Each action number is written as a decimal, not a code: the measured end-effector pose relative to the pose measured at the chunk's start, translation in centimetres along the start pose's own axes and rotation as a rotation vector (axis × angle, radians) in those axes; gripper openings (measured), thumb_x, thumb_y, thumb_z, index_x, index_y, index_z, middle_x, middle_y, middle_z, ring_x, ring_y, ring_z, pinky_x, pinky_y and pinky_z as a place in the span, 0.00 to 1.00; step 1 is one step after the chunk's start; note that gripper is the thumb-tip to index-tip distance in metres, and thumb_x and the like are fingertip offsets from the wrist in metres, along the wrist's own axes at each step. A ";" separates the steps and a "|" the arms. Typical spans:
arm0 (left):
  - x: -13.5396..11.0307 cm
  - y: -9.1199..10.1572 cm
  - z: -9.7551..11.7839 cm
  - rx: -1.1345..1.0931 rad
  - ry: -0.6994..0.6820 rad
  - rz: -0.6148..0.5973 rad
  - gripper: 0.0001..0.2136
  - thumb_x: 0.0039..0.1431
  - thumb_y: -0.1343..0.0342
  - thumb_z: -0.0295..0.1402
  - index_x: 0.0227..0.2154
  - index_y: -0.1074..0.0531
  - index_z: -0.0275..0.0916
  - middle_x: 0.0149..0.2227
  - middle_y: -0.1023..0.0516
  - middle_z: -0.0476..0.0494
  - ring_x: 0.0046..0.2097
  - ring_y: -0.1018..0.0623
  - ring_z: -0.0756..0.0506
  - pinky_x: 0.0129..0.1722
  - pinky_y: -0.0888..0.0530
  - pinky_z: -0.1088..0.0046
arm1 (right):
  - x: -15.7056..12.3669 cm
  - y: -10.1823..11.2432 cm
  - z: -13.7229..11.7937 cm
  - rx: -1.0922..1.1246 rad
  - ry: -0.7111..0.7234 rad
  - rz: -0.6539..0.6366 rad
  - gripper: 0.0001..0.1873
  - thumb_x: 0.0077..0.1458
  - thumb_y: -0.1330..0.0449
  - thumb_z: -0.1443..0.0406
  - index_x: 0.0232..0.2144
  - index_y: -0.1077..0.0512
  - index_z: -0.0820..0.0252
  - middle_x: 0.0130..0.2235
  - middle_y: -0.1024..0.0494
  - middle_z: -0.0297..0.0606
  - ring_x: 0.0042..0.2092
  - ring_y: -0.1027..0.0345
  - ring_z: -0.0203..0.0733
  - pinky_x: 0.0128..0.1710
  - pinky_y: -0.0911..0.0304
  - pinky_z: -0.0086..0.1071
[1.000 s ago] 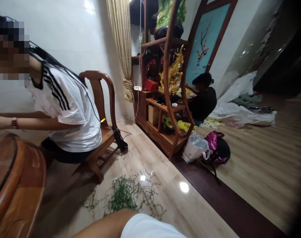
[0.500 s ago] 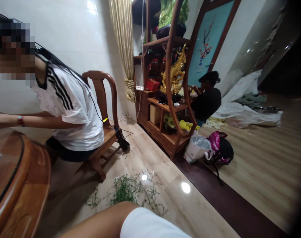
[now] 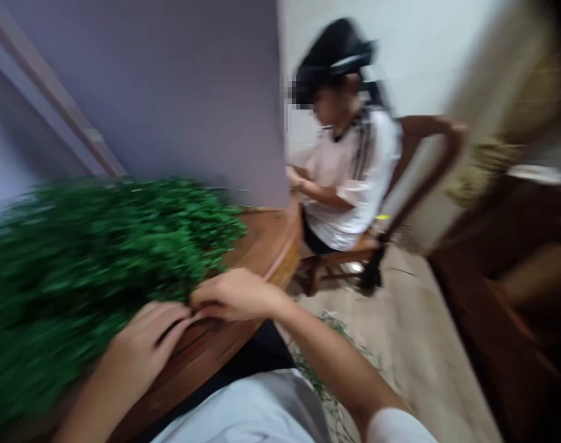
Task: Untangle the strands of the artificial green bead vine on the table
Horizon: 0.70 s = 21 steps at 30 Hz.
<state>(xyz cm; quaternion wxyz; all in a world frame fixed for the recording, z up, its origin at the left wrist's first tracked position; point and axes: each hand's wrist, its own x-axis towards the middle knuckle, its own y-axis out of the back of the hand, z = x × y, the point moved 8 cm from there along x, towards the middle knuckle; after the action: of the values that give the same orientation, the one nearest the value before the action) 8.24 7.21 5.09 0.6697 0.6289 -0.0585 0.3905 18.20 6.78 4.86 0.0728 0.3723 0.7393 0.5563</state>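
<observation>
My left hand (image 3: 146, 338) and my right hand (image 3: 237, 294) meet at the near edge of the wooden table (image 3: 266, 237). Both have curled fingers, with thumbs and fingertips pressed close together. Whatever they pinch is too small and blurred to make out. A big heap of green feathery foliage (image 3: 137, 234) covers the table just beyond and to the left of my hands. Its nearest sprigs come right up to my fingers.
To the right, a person in a white shirt (image 3: 373, 166) sits on a wooden chair (image 3: 428, 129) at the table, hands together. Thin green stems (image 3: 329, 375) lie on the floor (image 3: 405, 344) beside my arm. A grey-purple panel (image 3: 202, 92) rises behind the foliage.
My view has swung left from the shelf and floor to the table. My hands and the foliage heap have come into view; the seated person now sits more upright.
</observation>
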 end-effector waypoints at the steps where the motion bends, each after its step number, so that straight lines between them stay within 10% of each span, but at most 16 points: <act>1: -1.1 1.2 -0.5 0.066 0.068 0.006 0.09 0.70 0.49 0.33 0.39 0.23 0.51 0.38 0.19 0.56 0.40 0.20 0.47 0.43 0.22 0.69 | 0.2 0.0 0.3 -0.019 -0.014 0.041 0.09 0.70 0.44 0.60 0.42 0.27 0.57 0.44 0.20 0.35 0.44 0.26 0.39 0.35 0.41 0.27; 7: -1.8 1.0 -1.1 0.016 0.145 -0.173 0.07 0.71 0.49 0.29 0.39 0.25 0.39 0.41 0.20 0.47 0.45 0.25 0.46 0.48 0.28 0.70 | 0.2 -0.5 2.2 0.020 -0.032 0.095 0.10 0.70 0.44 0.63 0.34 0.29 0.59 0.34 0.26 0.34 0.36 0.32 0.37 0.38 0.44 0.28; 21: -2.6 1.3 -1.7 -0.039 0.119 -0.126 0.06 0.69 0.47 0.25 0.36 0.26 0.36 0.38 0.23 0.45 0.42 0.25 0.46 0.45 0.29 0.70 | -0.1 -0.3 2.1 0.072 -0.065 0.098 0.07 0.68 0.41 0.66 0.34 0.30 0.60 0.33 0.26 0.33 0.35 0.33 0.36 0.39 0.43 0.28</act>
<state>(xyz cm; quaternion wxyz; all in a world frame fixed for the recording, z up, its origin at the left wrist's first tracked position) 5.03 7.40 4.29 0.7075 0.5938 0.0135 0.3830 19.21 8.31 3.77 0.0561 0.4283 0.7369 0.5200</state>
